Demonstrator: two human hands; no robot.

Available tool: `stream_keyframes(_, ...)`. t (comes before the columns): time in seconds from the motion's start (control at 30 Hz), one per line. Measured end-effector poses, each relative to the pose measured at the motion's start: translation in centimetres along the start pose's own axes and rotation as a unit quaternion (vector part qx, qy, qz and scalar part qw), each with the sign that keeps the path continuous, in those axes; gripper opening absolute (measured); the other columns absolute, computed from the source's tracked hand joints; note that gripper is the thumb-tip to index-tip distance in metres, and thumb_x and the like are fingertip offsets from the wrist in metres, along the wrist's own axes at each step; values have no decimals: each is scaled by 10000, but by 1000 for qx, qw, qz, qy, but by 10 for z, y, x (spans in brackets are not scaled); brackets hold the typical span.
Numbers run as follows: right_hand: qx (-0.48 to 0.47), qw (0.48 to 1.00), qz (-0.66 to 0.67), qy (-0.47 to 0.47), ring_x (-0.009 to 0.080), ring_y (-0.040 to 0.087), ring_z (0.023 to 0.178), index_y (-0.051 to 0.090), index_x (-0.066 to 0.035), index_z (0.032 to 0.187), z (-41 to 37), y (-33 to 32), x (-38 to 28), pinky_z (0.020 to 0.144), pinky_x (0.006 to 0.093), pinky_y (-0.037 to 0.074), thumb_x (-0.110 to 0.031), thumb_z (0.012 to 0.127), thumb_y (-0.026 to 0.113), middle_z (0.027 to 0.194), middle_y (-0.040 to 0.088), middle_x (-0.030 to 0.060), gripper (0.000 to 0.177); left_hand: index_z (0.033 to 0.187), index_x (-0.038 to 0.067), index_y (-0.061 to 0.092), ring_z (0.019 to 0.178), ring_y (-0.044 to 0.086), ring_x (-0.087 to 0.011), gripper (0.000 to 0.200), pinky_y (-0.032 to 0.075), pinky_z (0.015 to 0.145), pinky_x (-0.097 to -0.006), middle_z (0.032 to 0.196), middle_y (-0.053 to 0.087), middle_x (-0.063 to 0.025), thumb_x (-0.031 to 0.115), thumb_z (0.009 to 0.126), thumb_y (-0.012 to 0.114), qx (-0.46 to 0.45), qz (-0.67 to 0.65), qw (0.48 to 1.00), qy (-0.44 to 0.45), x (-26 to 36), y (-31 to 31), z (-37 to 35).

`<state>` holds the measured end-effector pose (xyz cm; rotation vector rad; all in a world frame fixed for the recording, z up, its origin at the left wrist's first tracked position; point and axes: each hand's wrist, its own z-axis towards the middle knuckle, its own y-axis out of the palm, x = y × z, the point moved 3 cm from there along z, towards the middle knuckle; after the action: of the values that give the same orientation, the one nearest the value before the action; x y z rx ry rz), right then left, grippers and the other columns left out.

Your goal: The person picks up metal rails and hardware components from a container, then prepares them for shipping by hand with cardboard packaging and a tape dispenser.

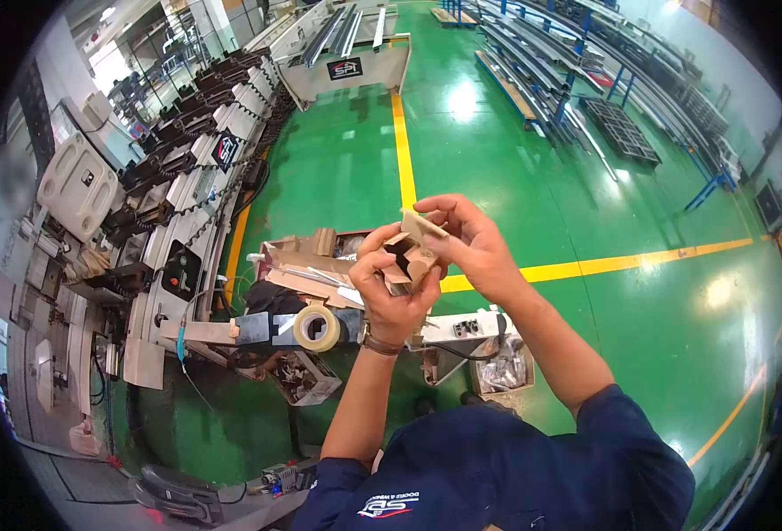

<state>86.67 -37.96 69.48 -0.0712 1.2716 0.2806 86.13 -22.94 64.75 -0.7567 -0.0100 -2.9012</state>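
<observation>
A small brown cardboard box (419,263) is held up in front of my chest, its near end open and dark inside. My left hand (397,296) wraps round the box from below, thumb and fingers on its sides. The fingers of my right hand (472,243) pinch a raised flap (422,227) at the top of the box. What lies inside the box cannot be made out. Below and left of my left hand, a roll of clear tape (316,328) stands at the edge of a bench.
Behind my hands is a cardboard tray (293,258) of scraps and parts. A carton of wrapped pieces (504,367) sits at lower right. A long machine (205,190) runs along the left. Racks of metal profiles (550,66) stand at upper right on the green floor (515,212).
</observation>
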Motion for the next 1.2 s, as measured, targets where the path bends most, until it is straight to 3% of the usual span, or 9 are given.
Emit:
stream_keyframes(0.07, -9, 999, 17, 45, 126, 650, 981, 556, -41, 1388, -1, -5, -2, 847, 277, 557, -78, 988, 689, 1046, 646, 50, 423, 1227, 131, 329, 1196, 612, -306, 718, 528, 996, -413, 1383, 532, -243, -10, 764, 860, 26, 12, 1000, -11, 2, 1, -1)
stream_keyframes(0.27, -65, 997, -32, -40, 67, 590, 835, 595, -55, 1390, -1, -2, 0, 725, 247, 510, -115, 990, 714, 964, 624, 4, 421, 1231, 130, 338, 1203, 615, -330, 778, 553, 979, -443, 1388, 505, -248, -30, 720, 902, 59, 4, 998, 2, -12, 4, -13)
stream_keyframes(0.47, -91, 992, -76, -35, 93, 598, 896, 655, -69, 1385, 1, 4, -11, 764, 258, 515, -172, 927, 808, 1028, 633, 37, 493, 1218, 136, 333, 1229, 590, -295, 776, 539, 996, -405, 1403, 456, -234, 1, 731, 922, 50, 27, 998, -23, -11, -1, -14)
stream_keyframes(0.57, -93, 980, -152, -92, 120, 614, 922, 674, -64, 1368, 3, 7, -13, 767, 273, 521, -207, 938, 795, 1068, 639, 66, 469, 1213, 133, 350, 1234, 589, -308, 765, 532, 1004, -407, 1381, 442, -210, -1, 726, 925, 110, 78, 991, 14, -8, 1, -7)
stream_keyframes(0.6, -88, 979, -153, -106, 129, 619, 919, 679, -61, 1354, 4, 7, -13, 765, 278, 524, -216, 943, 787, 1075, 643, 70, 452, 1198, 121, 385, 1246, 573, -316, 761, 540, 990, -424, 1301, 491, -177, 53, 702, 957, 122, 59, 991, 12, -11, 2, -8)
stream_keyframes(0.83, -37, 953, -250, -169, 168, 643, 879, 716, -39, 1221, 8, 20, -26, 728, 297, 531, -190, 939, 747, 1073, 677, 89, 321, 1207, 112, 410, 1157, 599, -327, 746, 542, 936, -431, 1297, 519, -186, 84, 711, 966, 120, 98, 988, 27, -12, 5, -9)
stream_keyframes(1.07, 17, 929, -328, -169, 241, 679, 870, 733, -33, 1153, 9, 29, -29, 716, 333, 547, -100, 861, 731, 1049, 692, 125, 300, 1222, 119, 411, 1231, 575, -336, 704, 537, 1021, -479, 1421, 406, -208, 98, 754, 937, 108, 39, 993, 28, -15, 6, -5)
stream_keyframes(1.2, 53, 883, -398, -243, 294, 686, 884, 737, -33, 1167, 8, 36, -26, 771, 381, 556, -97, 856, 725, 1088, 714, 140, 318, 1239, 121, 405, 1219, 571, -342, 699, 534, 1004, -471, 1402, 430, -218, 93, 768, 920, 123, 66, 990, 22, -16, 6, -7)
